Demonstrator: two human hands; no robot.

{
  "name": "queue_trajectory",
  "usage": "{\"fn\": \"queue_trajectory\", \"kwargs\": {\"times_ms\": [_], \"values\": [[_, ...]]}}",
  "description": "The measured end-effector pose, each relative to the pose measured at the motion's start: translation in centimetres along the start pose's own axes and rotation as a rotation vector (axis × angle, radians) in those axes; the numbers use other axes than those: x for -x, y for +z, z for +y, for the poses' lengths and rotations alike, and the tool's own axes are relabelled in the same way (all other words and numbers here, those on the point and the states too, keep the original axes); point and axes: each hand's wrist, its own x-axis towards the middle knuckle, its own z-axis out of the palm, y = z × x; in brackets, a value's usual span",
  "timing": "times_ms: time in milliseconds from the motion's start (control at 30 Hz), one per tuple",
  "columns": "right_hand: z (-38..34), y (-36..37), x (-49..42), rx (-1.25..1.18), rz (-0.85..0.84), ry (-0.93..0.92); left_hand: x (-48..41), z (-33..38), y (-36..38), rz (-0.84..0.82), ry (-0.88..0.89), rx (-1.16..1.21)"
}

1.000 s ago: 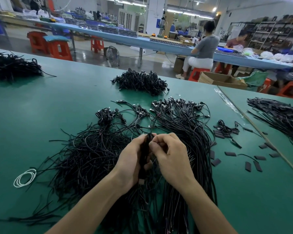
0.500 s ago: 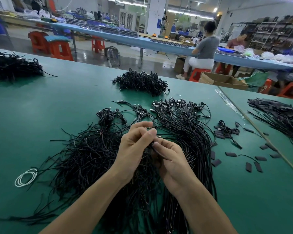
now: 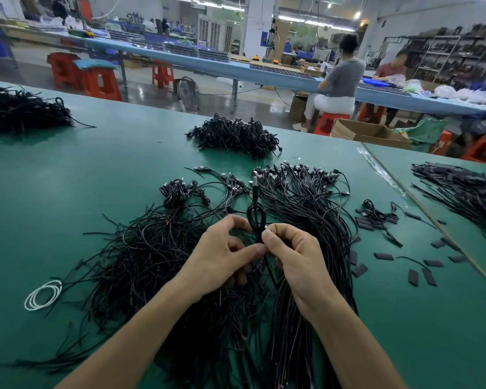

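A folded black cable (image 3: 254,217) with a metal plug at its top stands upright between my hands. My left hand (image 3: 222,256) pinches its lower part between thumb and fingers. My right hand (image 3: 292,254) pinches the same cable from the right, thumb touching my left thumb. Under both hands lies a big heap of loose black cables (image 3: 300,209) with plugs pointing away from me, and a tangle of thin black ties (image 3: 141,254) to the left, all on a green table (image 3: 68,192).
A finished bundle pile (image 3: 233,136) lies beyond, another pile (image 3: 20,110) at far left. A white coil (image 3: 42,294) sits at left. Short black sleeves (image 3: 415,273) are scattered at right, more black strips (image 3: 466,192) on the adjoining table. Seated people work at a blue bench behind.
The folded cable now stands up above my hands with its loop and plug showing; my hands have parted slightly and pinch it lower down.
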Motion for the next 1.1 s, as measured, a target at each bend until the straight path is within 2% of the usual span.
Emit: {"fn": "queue_trajectory", "kwargs": {"times_ms": [100, 167, 267, 433, 500, 633, 700, 867, 967, 1033, 1100], "values": [[0.1, -0.1, 0.2, 0.003, -0.031, -0.010, -0.1, 0.2, -0.4, -0.165, -0.018, 0.050], [0.1, 0.0, 0.2, 0.047, -0.035, -0.028, -0.1, 0.2, -0.5, -0.179, 0.006, 0.102], [0.0, 0.2, 0.1, 0.127, 0.017, -0.065, -0.3, 0.0, -0.3, -0.056, 0.067, 0.076], [0.0, 0.5, 0.5, -0.013, -0.045, 0.010, -0.1, 0.2, 0.2, 0.108, 0.232, 0.019], [0.2, 0.3, 0.6, -0.013, -0.055, 0.028, 0.0, 0.4, 0.3, 0.129, 0.241, 0.091], [0.2, -0.1, 0.1, 0.024, -0.058, 0.016, 0.7, 0.6, 0.7, 0.022, 0.159, 0.417], [0.2, -0.1, -0.2, 0.043, -0.063, 0.026, 0.8, 0.4, 0.9, 0.009, 0.120, 0.479], [0.6, 0.0, -0.3, 0.133, -0.105, 0.021, 1.4, -0.5, 2.0, 0.126, 0.172, 0.468], [0.7, 0.1, -0.4, 0.100, -0.093, 0.027, 1.4, -0.5, 2.2, 0.103, 0.207, 0.412], [0.6, 0.0, -0.5, 0.070, -0.081, 0.016, 1.3, -0.8, 2.0, 0.121, 0.180, 0.344], [0.6, -0.1, -0.6, 0.085, -0.045, 0.005, 1.4, -1.2, 1.7, 0.209, 0.163, 0.163]]}}
